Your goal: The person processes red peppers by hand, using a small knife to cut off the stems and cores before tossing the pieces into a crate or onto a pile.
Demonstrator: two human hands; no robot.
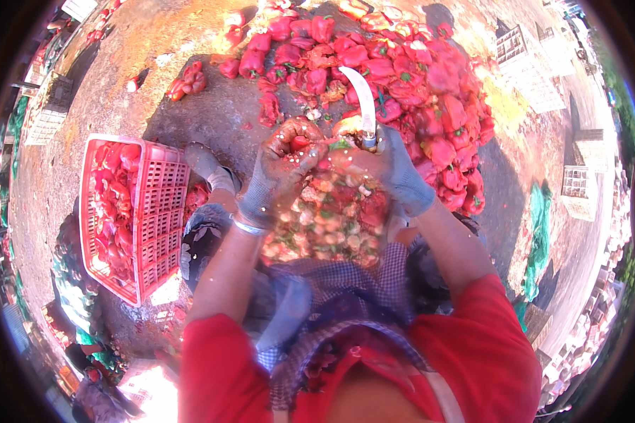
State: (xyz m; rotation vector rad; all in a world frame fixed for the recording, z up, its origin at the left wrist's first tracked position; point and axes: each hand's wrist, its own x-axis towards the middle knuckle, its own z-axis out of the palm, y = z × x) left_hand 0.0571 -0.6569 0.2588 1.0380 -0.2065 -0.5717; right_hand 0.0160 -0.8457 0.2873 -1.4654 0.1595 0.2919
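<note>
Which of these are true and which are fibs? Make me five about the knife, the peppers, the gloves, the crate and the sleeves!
1. The right hand holds a knife with a curved blade. True.
2. The pepper-filled crate beside the person is on the right. False: the red plastic crate is on the person's left.
3. The left hand wears a glove. True.
4. The big heap ahead is mostly green peppers. False: it is mostly red peppers.
5. The person's sleeves are blue. False: the sleeves are red.
</note>
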